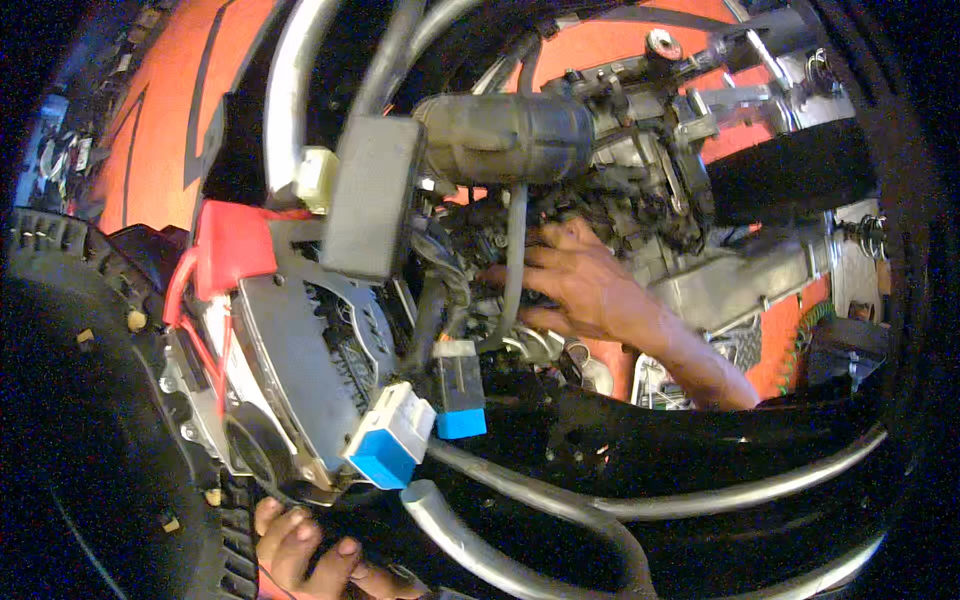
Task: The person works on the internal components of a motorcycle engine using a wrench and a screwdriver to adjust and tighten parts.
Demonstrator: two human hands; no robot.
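My right hand (590, 285) reaches in from the right among the parts of an engine (650, 170). Its bent fingers pass behind a thin grey hose (515, 260), and the fingertips are hidden among dark wires (440, 270), so what they grip does not show. At the lower edge, my left hand (310, 560) is curled beside a ribbed black panel edge (238, 530); whatever lies in its fingers is hidden. Between the hands hang a white connector with a blue end (385, 455) and a dark one with a blue end (460, 395).
A battery-like block (300, 350) carries a red terminal cover (235, 250) and red cables. A grey box (372, 195) and a black cylinder (505, 138) stand above the wires. Metal tubes (480, 550) cross in front; a black body panel (80, 400) fills the left.
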